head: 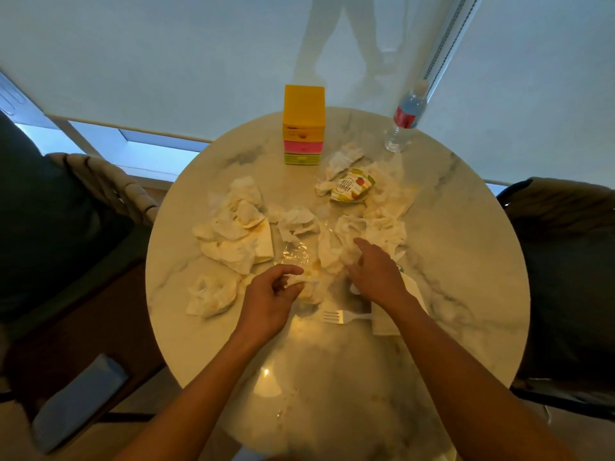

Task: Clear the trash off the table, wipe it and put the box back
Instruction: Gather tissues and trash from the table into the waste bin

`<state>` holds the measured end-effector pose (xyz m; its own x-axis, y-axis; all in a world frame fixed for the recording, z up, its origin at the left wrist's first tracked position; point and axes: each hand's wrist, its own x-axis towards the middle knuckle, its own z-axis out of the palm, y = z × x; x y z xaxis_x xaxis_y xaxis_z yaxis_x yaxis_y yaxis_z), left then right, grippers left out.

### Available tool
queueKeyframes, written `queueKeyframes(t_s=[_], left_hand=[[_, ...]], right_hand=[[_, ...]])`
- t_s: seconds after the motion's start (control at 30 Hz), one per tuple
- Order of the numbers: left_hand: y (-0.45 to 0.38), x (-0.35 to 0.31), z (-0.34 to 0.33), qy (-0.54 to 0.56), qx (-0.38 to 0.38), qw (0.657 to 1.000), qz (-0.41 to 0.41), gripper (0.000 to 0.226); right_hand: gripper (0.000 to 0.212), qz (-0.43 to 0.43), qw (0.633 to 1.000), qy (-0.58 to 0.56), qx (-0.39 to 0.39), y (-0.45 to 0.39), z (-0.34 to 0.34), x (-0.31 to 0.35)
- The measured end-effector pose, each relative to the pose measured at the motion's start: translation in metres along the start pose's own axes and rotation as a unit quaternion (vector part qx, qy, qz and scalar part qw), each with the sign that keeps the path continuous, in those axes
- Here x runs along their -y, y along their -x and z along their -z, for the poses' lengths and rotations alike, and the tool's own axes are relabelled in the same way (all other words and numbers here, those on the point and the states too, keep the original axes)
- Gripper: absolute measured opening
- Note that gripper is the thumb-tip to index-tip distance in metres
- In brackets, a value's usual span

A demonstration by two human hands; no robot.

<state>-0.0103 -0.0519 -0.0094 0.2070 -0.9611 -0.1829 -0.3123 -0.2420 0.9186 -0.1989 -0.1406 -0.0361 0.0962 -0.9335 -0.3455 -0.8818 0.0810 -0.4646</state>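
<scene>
Round marble-patterned table, seen from the head camera, littered with crumpled white paper napkins. The left hand pinches one wad of napkin near the table's near edge, fingers curled round it. The right hand lies flat on the central heap, fingers extended and pressing down; whether it has any tissue gathered beneath the palm cannot be told.

The step in hand appears to be gathering the trash. It is best done by sweeping the loose napkins inward into one bundle, then lifting it whole, so that no scraps fall back.

The yellow, pink and green stacked box stands upright at the far edge, apart from the litter. A clear plastic water bottle with a red label stands at the far right edge. A crumpled printed wrapper lies among napkins right of the box. A sheet of clear plastic film lies at the centre, and a white plastic fork rests just under the right wrist, where it may be caught in the sweep. Crumbs dot the near edge.
</scene>
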Motion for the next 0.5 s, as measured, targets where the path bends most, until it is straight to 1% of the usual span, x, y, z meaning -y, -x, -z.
queueKeyframes(t_s=[0.03, 0.1, 0.13, 0.2, 0.27, 0.33, 0.43, 0.5], left_hand=[[0.002, 0.001, 0.000, 0.002, 0.001, 1.000, 0.006, 0.021], [0.007, 0.004, -0.001, 0.000, -0.002, 1.000, 0.018, 0.021], [0.010, 0.005, -0.002, 0.002, -0.005, 1.000, 0.028, 0.020], [0.016, 0.004, -0.003, 0.020, -0.009, 0.999, 0.046, 0.020], [0.021, 0.003, -0.005, 0.033, -0.017, 0.998, 0.058, 0.022], [0.024, 0.001, -0.005, 0.052, -0.022, 0.996, 0.067, 0.025], [0.030, -0.003, -0.008, 0.070, -0.032, 0.994, 0.076, 0.027], [0.036, -0.010, -0.015, 0.073, -0.035, 0.993, 0.082, 0.027]], right_hand=[[0.049, 0.005, 0.998, 0.060, 0.014, -0.006, -0.002, -0.005], [0.036, 0.026, 0.991, 0.133, 0.012, -0.013, -0.004, -0.012], [0.028, 0.034, 0.989, 0.145, -0.001, -0.015, -0.004, -0.014], [0.022, 0.040, 0.990, 0.132, -0.029, -0.015, -0.003, -0.017], [0.018, 0.052, 0.994, 0.080, -0.051, -0.010, 0.004, -0.019], [0.015, 0.070, 0.995, -0.004, -0.069, 0.000, 0.014, -0.020], [0.008, 0.081, 0.983, -0.137, -0.086, 0.028, 0.037, -0.024], [0.007, 0.071, 0.971, -0.216, -0.076, 0.051, 0.050, -0.033]])
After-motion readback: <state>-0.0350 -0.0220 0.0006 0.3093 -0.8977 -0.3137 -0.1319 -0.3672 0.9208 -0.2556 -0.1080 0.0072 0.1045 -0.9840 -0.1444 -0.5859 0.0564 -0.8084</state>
